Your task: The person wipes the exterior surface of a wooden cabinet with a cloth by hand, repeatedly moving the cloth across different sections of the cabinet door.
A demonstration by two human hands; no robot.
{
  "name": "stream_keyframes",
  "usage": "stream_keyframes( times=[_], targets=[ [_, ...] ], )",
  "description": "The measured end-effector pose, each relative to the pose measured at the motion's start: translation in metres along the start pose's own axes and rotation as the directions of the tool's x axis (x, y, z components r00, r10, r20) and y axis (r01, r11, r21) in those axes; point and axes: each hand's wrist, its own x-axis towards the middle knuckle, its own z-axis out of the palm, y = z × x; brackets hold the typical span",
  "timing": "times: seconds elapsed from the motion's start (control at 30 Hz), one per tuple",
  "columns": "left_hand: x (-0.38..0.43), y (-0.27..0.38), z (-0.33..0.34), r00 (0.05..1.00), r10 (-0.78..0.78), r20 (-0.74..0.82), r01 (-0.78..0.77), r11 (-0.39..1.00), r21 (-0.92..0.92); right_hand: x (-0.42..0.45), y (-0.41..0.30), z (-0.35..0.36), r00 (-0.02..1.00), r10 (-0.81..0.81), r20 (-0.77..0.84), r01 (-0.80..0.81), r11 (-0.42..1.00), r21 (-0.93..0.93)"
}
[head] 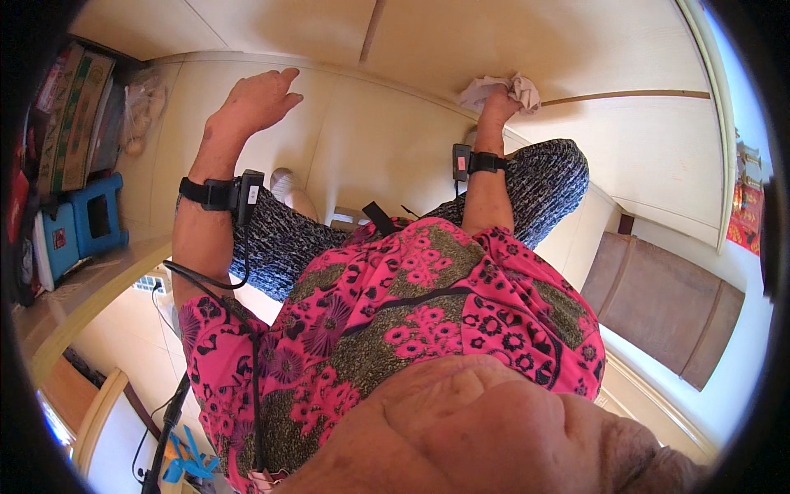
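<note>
My right hand (498, 108) grips a crumpled, pale pinkish-white cloth (524, 92). The cloth lies against the cream panel (457, 37) of what looks like a cabinet, close to a brown seam. Held out to the left, my left hand (256, 102) has nothing in it, with forefinger and thumb apart. It appears over the pale tiled floor (345, 136), near the foot of the panel; whether it touches anything cannot be told. Black straps carry a small device on each forearm, the left device (250, 197) with a cable. The fingertips inside the cloth are hidden.
To the left stand a blue plastic stool (99, 213), cardboard boxes (74, 117) and a clear plastic bag (143, 111) with round things inside. A slippered foot (290, 188) rests on the floor. On the right are a brown panel (663, 302) and red packaging (745, 216).
</note>
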Motion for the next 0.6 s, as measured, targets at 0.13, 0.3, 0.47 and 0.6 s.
stream_keyframes(
  times=[0.13,0.3,0.47,0.6],
  targets=[
    [0.018,0.0,0.0,0.997,0.074,-0.031,-0.073,0.997,0.033,0.006,0.047,-0.025,0.875,0.393,-0.284,-0.436,0.893,-0.109],
    [0.006,0.0,-0.002,1.0,-0.023,0.001,0.022,0.999,0.023,-0.04,-0.041,0.037,0.688,0.7,0.192,-0.717,0.697,0.024],
    [0.011,-0.006,0.005,0.999,0.014,-0.052,-0.013,1.0,0.018,-0.058,-0.066,0.072,0.645,0.659,0.386,-0.644,0.741,-0.19],
    [0.009,-0.011,0.001,0.996,0.018,-0.088,-0.017,1.0,0.01,-0.061,-0.099,0.106,0.661,0.589,0.464,-0.531,0.805,-0.265]
  ],
)
